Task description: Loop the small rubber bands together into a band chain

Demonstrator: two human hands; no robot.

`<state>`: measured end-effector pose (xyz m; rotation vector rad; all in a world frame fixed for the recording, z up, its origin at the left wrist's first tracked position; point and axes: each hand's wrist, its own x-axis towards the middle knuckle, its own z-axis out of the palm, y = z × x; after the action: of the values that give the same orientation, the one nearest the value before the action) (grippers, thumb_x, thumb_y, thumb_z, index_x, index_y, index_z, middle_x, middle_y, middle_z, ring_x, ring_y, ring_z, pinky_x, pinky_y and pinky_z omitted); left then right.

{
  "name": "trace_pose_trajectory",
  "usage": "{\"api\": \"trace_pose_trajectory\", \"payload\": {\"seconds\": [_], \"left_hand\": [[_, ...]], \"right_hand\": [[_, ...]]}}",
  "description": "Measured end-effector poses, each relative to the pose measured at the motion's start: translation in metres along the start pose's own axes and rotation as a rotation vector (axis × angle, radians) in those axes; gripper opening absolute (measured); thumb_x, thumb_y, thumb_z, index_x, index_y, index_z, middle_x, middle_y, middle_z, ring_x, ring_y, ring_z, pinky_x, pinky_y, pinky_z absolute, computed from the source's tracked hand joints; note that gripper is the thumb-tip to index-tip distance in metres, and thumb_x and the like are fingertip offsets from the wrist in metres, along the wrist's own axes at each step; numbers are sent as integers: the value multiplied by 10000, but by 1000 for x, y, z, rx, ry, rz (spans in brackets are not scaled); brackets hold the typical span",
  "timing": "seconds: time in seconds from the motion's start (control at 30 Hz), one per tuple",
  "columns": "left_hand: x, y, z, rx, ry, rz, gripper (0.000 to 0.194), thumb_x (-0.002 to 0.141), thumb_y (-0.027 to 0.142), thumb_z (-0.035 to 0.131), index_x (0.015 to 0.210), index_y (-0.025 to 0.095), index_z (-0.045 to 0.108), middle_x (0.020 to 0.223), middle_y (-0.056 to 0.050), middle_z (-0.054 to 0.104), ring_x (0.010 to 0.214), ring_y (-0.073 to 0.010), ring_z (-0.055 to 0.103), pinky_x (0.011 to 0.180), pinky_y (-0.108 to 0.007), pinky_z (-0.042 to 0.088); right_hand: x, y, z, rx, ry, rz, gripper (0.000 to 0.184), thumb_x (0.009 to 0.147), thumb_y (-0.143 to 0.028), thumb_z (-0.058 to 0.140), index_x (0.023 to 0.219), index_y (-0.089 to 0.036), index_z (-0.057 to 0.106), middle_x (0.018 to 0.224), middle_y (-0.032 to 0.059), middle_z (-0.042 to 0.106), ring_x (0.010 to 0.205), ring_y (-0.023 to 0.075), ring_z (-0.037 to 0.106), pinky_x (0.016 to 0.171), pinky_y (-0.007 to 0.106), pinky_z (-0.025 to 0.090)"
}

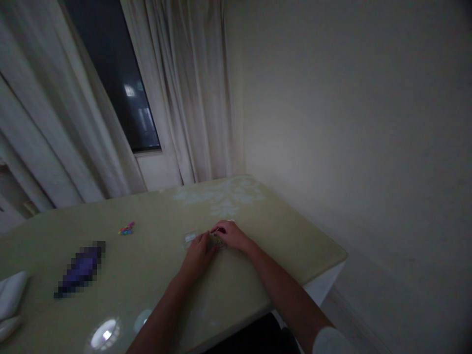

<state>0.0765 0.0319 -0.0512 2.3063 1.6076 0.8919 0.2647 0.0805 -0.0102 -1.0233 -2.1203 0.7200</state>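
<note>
A small clear plastic box [190, 237] lies on the table, partly covered by my hands, with a white label-like patch on its left part. My left hand [198, 254] rests over its middle, fingers bent and closed against it. My right hand [231, 235] curls over the right part from behind, thumb and fingertips pinched together near my left fingertips. Tiny pieces [217, 241] show dimly between the hands; their kind is too small to tell. Whatever the right fingertips hold is hidden.
A small heap of bright-coloured pieces [126, 228] lies further left on the table [155, 265]. Nearer are a blurred-out purple object [81, 268] and a white object [13, 297] at the left edge. Curtains [184, 98] hang behind; a wall [332, 147] stands right.
</note>
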Motion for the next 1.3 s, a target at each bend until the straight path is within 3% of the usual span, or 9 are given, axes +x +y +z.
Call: {"api": "trace_pose_trajectory", "payload": {"seconds": [0.13, 0.3, 0.67, 0.97, 1.3], "left_hand": [[-1, 1, 0, 14, -8, 7, 404, 1006, 369, 688, 1358, 181, 621, 1325, -108, 673, 1174, -282, 677, 1015, -530, 563], [0, 3, -4, 3, -27, 22, 364, 1021, 374, 667, 1325, 177, 638, 1260, -95, 698, 1115, -260, 698, 979, -502, 583], [1, 9, -9, -48, -48, 29, 310, 1024, 360, 667, 1277, 181, 666, 1220, -85, 714, 1071, -241, 710, 959, -480, 594], [3, 9, -10, -75, -53, 12, 261, 1024, 351, 671, 1213, 172, 686, 1206, -81, 724, 1076, -237, 713, 953, -471, 598], [4, 8, -12, -73, -63, -6, 230, 1023, 354, 673, 1152, 166, 701, 1149, -69, 735, 1019, -219, 722, 916, -445, 609]], "right_hand": [[-4, 3, -11, 5, -55, 3, 209, 929, -139, 723, 1129, -160, 779, 1062, 77, 762, 878, 164, 696, 802, 256, 534], [-11, 12, -21, -38, -151, -1, 377, 782, -185, 880, 1143, -162, 774, 1060, 65, 750, 823, 164, 678, 764, 258, 531], [-12, 7, -13, -157, -213, -57, 298, 872, -107, 764, 1162, -171, 763, 1061, 69, 708, 907, 182, 633, 840, 271, 493], [-10, 8, -3, -238, -186, -73, 139, 893, -100, 728, 1021, -151, 745, 1043, 69, 662, 925, 190, 595, 851, 281, 459], [-7, 6, 2, -283, -154, -64, 137, 903, -56, 685, 986, -152, 738, 1003, 70, 679, 922, 194, 602, 850, 288, 447]]}}
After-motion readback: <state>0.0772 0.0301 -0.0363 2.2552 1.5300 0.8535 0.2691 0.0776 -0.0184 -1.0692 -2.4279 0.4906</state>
